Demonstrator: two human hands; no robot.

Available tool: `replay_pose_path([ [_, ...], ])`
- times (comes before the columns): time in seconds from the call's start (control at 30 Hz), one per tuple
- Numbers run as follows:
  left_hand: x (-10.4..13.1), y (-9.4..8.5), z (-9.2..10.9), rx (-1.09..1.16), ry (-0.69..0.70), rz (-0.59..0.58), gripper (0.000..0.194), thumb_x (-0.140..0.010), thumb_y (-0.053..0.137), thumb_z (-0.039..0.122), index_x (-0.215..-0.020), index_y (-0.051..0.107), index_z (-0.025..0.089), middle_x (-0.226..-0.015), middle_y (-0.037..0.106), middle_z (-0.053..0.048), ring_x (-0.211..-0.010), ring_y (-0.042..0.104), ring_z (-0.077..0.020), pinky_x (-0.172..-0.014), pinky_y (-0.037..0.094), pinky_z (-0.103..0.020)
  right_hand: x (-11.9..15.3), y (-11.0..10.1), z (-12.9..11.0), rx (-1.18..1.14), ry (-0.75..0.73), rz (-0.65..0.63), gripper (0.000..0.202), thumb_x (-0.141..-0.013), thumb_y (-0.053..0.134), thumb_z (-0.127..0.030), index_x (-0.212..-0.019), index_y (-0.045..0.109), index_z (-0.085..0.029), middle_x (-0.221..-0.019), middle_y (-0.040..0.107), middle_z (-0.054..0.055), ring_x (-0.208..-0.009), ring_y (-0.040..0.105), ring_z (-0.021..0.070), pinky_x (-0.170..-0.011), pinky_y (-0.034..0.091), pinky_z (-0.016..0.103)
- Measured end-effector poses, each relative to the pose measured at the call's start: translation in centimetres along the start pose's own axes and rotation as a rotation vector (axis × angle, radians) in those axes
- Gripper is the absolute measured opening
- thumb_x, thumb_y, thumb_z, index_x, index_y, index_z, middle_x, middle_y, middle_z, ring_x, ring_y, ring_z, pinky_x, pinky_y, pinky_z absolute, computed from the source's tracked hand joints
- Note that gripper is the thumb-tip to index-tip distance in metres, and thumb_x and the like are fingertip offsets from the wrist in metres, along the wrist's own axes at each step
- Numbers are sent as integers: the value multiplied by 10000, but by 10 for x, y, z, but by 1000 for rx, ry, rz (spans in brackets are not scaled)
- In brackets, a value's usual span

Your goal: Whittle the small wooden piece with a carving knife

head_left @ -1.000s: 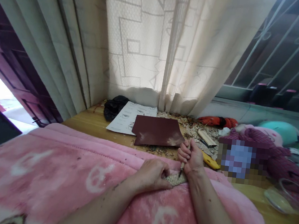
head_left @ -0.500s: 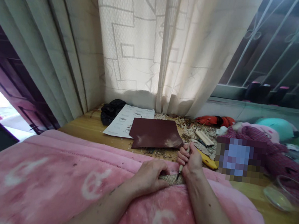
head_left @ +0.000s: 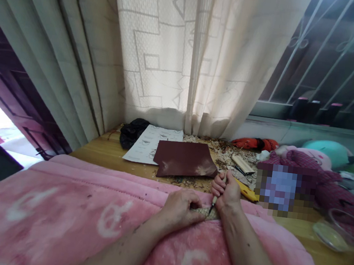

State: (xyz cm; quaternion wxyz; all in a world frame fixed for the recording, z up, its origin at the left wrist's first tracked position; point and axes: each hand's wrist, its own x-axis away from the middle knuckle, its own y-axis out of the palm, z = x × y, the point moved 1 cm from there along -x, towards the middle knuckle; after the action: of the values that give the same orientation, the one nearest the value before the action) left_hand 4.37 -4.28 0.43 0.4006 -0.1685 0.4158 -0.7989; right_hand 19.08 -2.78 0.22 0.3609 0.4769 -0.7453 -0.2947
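Left hand (head_left: 181,210): pinching pale patterned piece (head_left: 207,214). Right hand (head_left: 228,192): fist closed round slim tool (head_left: 214,200), tip at piece.

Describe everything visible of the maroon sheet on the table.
The maroon sheet is thin, roughly rectangular and smooth, perhaps leatherette or coated card. It lies mostly flat on the wooden table, its left part over the white printed paper. The back edge is straight, the near left corner is notched, and the right side slants and seems to curl slightly. Pale patches near the front could be glare or dust. Shavings lie around it. Its right corner reaches the right hand; contact is unclear.
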Motion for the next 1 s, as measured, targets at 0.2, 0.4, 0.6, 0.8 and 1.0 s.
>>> replay_pose_path([
  [0.2, -1, 0, -1, 47, -9, 14, 176, -690, 568, 348, -740, 657, 205, -752, 631, 20, -685, 526, -113, -588, 329, -201, -1, -1, 1, -12, -19, 23, 321, -844, 324, -369, -580, 330, -188, -375, 184, -97, -271, 119, 44, -261, 99, 147],
  [0.4, -3, 1, -3, 74, -29, 10, 167, -703, 532, 303, -714, 667, 206, -718, 630, 21, -666, 527, -109, -577, 330, -197, 0, 0, 2, -14, -15, 43, 327, -842, 324, -389, -583, 330, -189, -372, 198, -97, -268, 129, 46, -256, 108, 148],
  [0.6, -4, 4, -6, 78, -8, 26, 156, -692, 530, 282, -691, 663, 200, -693, 620, 22, -636, 515, -105, -547, 315, -197, -1, -2, 3, -14, -31, 40, 329, -833, 339, -398, -579, 338, -188, -367, 208, -98, -268, 129, 45, -257, 105, 148],
  [0.8, -2, 3, -8, 85, 19, 18, 157, -678, 522, 240, -715, 668, 196, -688, 605, 14, -633, 507, -106, -550, 318, -195, -1, -2, 3, -24, -53, 56, 323, -836, 339, -385, -580, 342, -187, -368, 206, -99, -270, 127, 44, -260, 105, 147],
  [1.0, -2, -1, -12, 99, 69, -26, 153, -644, 594, 284, -741, 671, 193, -693, 578, 16, -615, 478, -93, -546, 306, -190, 0, -1, 4, -37, -47, 77, 326, -834, 344, -401, -587, 345, -188, -364, 214, -100, -269, 137, 46, -259, 115, 148],
])
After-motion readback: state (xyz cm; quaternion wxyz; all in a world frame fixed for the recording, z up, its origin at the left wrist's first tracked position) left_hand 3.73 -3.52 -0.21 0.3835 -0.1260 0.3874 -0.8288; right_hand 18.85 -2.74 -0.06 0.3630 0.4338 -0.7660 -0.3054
